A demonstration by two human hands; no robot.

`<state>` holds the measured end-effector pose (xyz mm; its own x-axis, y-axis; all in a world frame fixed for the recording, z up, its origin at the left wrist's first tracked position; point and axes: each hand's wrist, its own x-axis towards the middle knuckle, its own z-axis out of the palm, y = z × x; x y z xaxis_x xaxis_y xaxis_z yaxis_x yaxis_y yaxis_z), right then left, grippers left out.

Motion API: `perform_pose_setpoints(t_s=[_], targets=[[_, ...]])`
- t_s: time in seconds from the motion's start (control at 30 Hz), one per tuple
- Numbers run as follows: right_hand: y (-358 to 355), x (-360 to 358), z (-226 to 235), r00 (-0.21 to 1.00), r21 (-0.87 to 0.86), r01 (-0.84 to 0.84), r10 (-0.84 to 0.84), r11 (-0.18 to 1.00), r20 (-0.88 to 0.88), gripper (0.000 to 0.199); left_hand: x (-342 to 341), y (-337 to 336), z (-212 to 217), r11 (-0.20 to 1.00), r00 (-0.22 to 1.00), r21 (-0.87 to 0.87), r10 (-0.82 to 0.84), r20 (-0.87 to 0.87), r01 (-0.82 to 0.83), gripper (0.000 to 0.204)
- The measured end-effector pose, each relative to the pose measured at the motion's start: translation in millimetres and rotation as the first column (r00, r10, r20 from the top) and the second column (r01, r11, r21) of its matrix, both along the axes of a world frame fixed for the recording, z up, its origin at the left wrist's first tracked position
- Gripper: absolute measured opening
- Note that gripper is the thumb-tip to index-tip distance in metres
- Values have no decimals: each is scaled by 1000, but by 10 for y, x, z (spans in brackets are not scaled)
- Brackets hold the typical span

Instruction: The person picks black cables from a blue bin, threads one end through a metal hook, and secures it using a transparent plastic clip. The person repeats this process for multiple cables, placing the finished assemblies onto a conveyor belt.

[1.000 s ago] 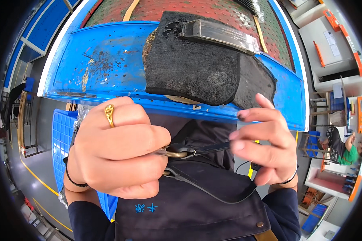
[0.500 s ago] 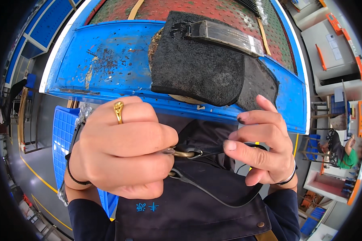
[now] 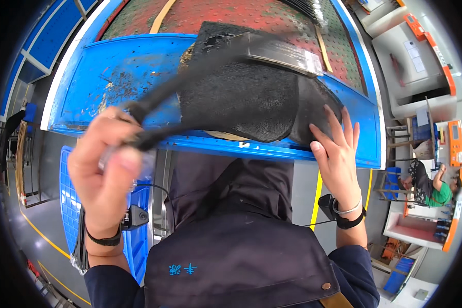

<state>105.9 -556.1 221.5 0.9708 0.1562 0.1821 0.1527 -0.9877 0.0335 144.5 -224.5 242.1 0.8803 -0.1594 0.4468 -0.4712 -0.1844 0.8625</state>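
Left hand: my left hand (image 3: 105,169) is closed in a fist around a small pale tool, and a dark strap (image 3: 190,84) runs out of the fist toward 1 o'clock; the strap is blurred, so I cannot tell what kind of tool it is.

Right hand: my right hand (image 3: 336,151) is wide, with fingers spread flat, and it presses on the right end of the black felt piece (image 3: 241,97); it holds nothing inside.

Felt piece: it lies on the blue tray (image 3: 113,66), at 12 o'clock from my chest, and its near edge hangs a little over the tray rim. A dark flat bar (image 3: 282,51) sits on its top, toward 1 o'clock.

Around: behind the tray there is a red-green perforated table (image 3: 226,13). A blue crate (image 3: 69,205) stands at 8 o'clock, below my left wrist. A person in a green top (image 3: 439,192) sits well apart at 3 o'clock.

How to do it well: I judge the flat right hand must keep the felt from sliding while the left pulls the strap. I would pull in one even line, not in jerks, and keep the right fingers away from the strap path.
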Motion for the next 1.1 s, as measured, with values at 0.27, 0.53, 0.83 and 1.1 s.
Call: perform_pose_setpoints(t_s=[0.27,0.53,0.83,1.1], targets=[[53,7,93,998,95,-53,55,994,-15,27,28,180,-106,832,962,-554,-180,-206,37,23],[-29,177,261,993,223,-95,76,970,93,32,-28,257,-228,883,984,-442,96,-153,-155,17],[-10,923,284,984,547,-86,156,833,-82,65,-102,311,-144,849,964,-460,201,-175,-261,17],[-51,914,221,978,841,17,164,540,-126,63,-73,443,-160,821,961,-500,220,-169,-276,18]])
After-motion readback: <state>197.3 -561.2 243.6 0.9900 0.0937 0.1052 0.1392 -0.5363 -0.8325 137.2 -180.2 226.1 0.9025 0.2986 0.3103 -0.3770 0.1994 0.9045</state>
